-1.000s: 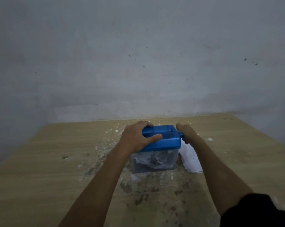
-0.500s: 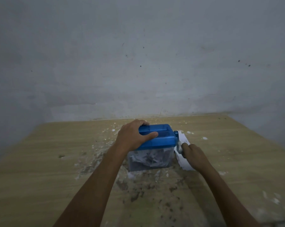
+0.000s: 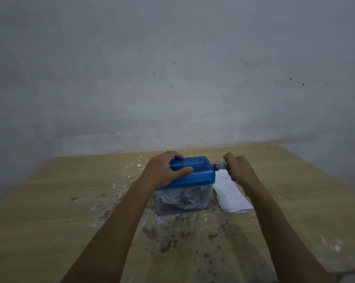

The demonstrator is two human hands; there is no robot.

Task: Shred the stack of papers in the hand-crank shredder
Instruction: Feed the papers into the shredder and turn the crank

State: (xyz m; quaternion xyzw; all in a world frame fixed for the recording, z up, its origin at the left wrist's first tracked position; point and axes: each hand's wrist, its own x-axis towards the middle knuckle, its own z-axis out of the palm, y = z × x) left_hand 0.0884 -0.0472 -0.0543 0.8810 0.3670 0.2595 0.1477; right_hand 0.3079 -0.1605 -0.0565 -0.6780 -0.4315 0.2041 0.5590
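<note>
Two bare forearms reach from the near edge across a scuffed wooden table [image 3: 50,231], its pale grain blotched with dark stains and dusted with white paper flecks; at the middle stands the shredder [image 3: 184,184], a clear plastic bin already crammed with crumpled grey-white strips under a glossy, box-shaped blue lid; the left hand [image 3: 162,170] clamps that lid from its left end, fingers curled over the far edge, thumb stretched flat along the near face; the right hand [image 3: 236,169] is fisted round the crank handle [image 3: 221,165], a stubby pale grip on a blue arm at the lid's right side, fingers pressed together; just right of the bin, touching the table under that wrist, lies the stack of papers [image 3: 231,195], thin printed sheets, flat and slightly fanned, not yet fed; whether a sheet sits in the slot cannot be told; turning well likely means firm downward pressure on the lid so the light bin does not skid, with smooth, even cranks; beyond, a bare, matte grey wall [image 3: 172,68], faintly speckled.
</note>
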